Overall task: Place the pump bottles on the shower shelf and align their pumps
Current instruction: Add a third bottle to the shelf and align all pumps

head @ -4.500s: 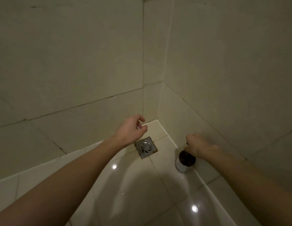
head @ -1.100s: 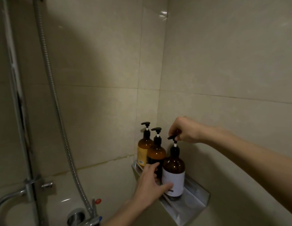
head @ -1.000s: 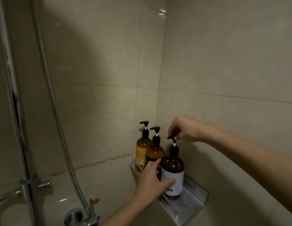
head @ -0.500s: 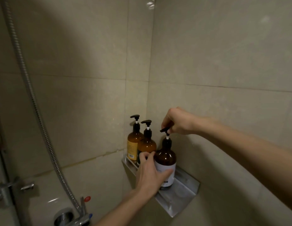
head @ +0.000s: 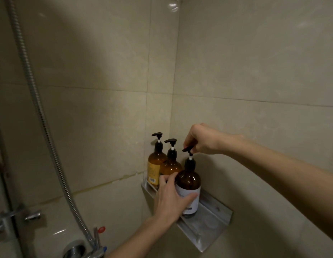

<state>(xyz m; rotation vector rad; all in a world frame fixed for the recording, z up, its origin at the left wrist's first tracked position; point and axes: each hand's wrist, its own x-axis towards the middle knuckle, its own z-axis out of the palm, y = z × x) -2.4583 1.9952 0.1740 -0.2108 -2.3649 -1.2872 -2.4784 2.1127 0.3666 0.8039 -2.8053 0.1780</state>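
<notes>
Three brown pump bottles stand upright in a row on the metal shelf [head: 215,227], which is fixed to the right-hand wall [head: 255,86]. The front bottle [head: 189,184], w/ a white label, sits abt mid-shelf, touching or just beside the middle bottle [head: 170,167]; can't tell which. The back bottle [head: 155,162], yellow label w/ barcode, is at the shelf's far end. The left hand [head: 171,201] grips the front bottle low on its body. The thumb lies across the white label & the other fingers curl round its left side, next to the middle bottle. The right hand [head: 203,140] comes in from the upper right & pinches the front bottle's pump head [head: 186,149]. Its fingers are curled tight over it, w/ the nozzle tip poking out to the left. The pump tops of the middle & back bottles both point left. The front one points left too, tipped a bit downward, so it's roughly in line w/ them. Faint ring marks show on the shelf right of the front bottle. At far left a shower hose [head: 41,112] hangs down to the tap [head: 96,246], which has a red knob [head: 101,229].
</notes>
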